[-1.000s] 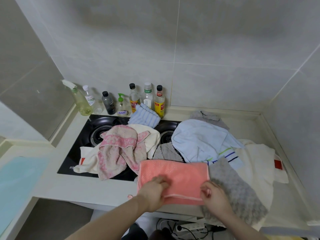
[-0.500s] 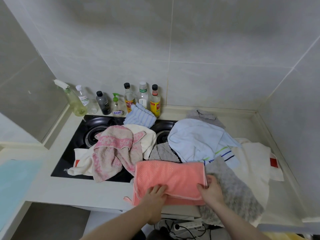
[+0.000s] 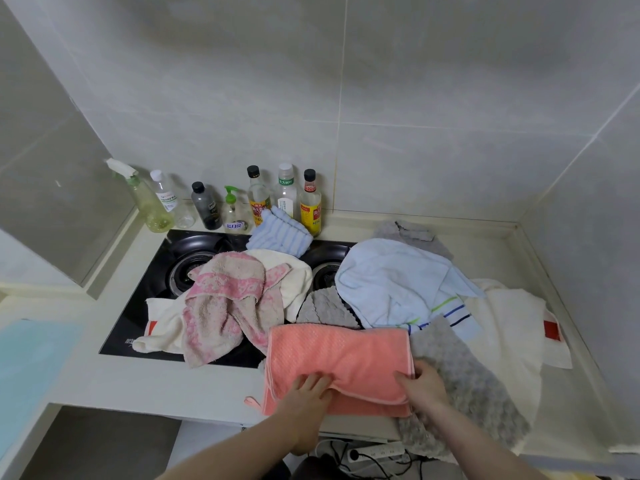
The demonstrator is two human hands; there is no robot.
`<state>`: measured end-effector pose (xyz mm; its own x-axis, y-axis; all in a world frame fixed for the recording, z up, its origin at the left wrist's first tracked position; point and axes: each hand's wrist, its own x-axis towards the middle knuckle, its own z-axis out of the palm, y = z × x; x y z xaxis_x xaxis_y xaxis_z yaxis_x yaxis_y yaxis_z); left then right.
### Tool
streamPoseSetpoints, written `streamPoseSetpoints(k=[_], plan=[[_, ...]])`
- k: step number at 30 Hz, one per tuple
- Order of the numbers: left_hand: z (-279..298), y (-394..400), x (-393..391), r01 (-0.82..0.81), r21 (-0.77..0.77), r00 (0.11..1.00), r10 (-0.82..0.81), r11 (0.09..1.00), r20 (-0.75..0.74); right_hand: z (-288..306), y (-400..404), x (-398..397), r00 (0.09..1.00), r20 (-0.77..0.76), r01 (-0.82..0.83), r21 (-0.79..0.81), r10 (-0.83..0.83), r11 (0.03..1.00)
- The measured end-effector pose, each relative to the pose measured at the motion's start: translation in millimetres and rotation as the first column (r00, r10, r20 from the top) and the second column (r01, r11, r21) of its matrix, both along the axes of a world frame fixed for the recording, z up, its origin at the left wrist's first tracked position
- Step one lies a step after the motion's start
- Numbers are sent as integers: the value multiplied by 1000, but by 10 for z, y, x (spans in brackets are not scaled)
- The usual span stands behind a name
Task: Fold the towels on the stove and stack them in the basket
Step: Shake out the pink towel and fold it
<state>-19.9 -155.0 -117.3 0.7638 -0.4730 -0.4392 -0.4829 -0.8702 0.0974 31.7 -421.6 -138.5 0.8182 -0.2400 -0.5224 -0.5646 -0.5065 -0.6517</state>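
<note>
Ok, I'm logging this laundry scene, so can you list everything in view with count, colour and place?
coral towel: one, folded at counter front
pink towel: one, crumpled on stove
cream towels: two, on stove left and counter right
grey towels: three, front right, middle, back
light blue towel: one, right of stove
striped cloth: one, blue-white, by bottles
bottles: seven, along back wall
stove: one, black
power strip: one, white, below counter
hands: left hand and right hand rest on the coral towel
</note>
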Motion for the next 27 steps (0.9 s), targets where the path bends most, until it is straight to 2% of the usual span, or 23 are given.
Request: streamPoseSetpoints(k=[4,6,13,15,18,21,24,27], plan=[[87,17,5,25,-136,996,-13,990,87,25,-24,26,1000,-11,0,11,0,1000],[89,35,-18,66,-144,994,-52,987,100,25,-27,21,1000,-25,10,25,-9,1000],[62,62,-11,61,-99,990,-72,993,-119,54,12,14,999,-46,23,56,-20,998],[74,80,19,10,-147,992,-29,989,-126,74,3,40,998,-68,15,61,-11,998],[56,57,87,-59,-236,997,47,970,-56,134,19,96,996,-83,-2,78,8,997],[58,-10,156,-58,-164,993,41,985,-106,195,67,136,998,-63,7,91,-1,996],[39,-37,183,59,-12,971,-60,998,-232,224,113,154,999,-40,9,123,-5,992],[23,-41,195,20,-69,970,-36,997,-239,243,124,144,999,-26,32,181,-28,983]])
